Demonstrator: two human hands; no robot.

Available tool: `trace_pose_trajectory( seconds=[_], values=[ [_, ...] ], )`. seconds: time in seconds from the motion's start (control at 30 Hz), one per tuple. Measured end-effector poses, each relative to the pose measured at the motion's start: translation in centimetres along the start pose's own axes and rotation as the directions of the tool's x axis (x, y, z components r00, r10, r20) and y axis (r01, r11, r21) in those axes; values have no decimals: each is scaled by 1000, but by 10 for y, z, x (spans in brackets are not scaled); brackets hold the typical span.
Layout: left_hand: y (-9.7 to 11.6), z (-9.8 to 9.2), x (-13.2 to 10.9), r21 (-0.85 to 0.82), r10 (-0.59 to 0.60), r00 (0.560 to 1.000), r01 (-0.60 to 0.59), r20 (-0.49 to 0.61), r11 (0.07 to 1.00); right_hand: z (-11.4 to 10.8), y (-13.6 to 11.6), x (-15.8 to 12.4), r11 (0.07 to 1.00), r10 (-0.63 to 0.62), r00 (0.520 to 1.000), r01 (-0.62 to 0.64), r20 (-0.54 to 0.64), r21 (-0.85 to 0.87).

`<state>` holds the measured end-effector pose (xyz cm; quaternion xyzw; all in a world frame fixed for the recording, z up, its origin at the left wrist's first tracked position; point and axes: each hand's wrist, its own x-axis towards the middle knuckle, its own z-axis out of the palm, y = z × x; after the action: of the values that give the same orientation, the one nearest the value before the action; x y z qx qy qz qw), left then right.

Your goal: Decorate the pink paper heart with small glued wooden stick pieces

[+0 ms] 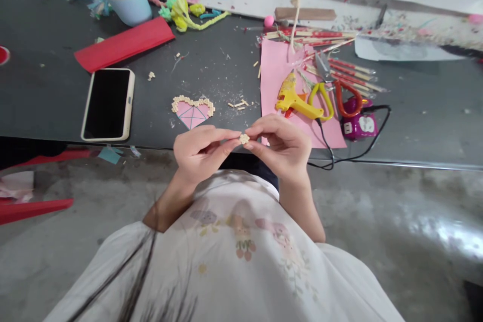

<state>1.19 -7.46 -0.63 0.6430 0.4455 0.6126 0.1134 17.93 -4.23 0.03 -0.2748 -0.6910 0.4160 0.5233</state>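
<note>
Between the fingertips of both hands is a small flower-shaped cluster of cut wooden stick pieces [244, 139]. My left hand [206, 151] pinches its left side with thumb and forefinger. From the right, my right hand [281, 143] pinches it the same way. Just beyond my left hand lies a pink paper heart [193, 114] with dark lines drawn on it, its upper edge lined with similar pale clusters. Short cut stick pieces [240, 104] are scattered on the table past my fingertips.
A yellow hot glue gun [296, 100] rests on pink paper [273, 63], beside pliers with red and yellow handles [347, 100] and a purple box [360, 123] with a black cable. Phone [108, 104], red folded sheet [126, 43] and bottle [130, 2] stand or lie left.
</note>
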Motion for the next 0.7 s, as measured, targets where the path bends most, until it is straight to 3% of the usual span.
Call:
trace_pose_trajectory(
  seconds=[0.33, 0.7],
  values=[
    [-1, 3, 1, 21, -30, 999, 29, 27, 999, -2, 3, 0, 995, -2, 1000, -1, -29, -104],
    [-3, 2, 0, 31, 91, 995, -92, 36, 995, -3, 4, 1, 993, -7, 1000, 5, -14, -114]
  ],
)
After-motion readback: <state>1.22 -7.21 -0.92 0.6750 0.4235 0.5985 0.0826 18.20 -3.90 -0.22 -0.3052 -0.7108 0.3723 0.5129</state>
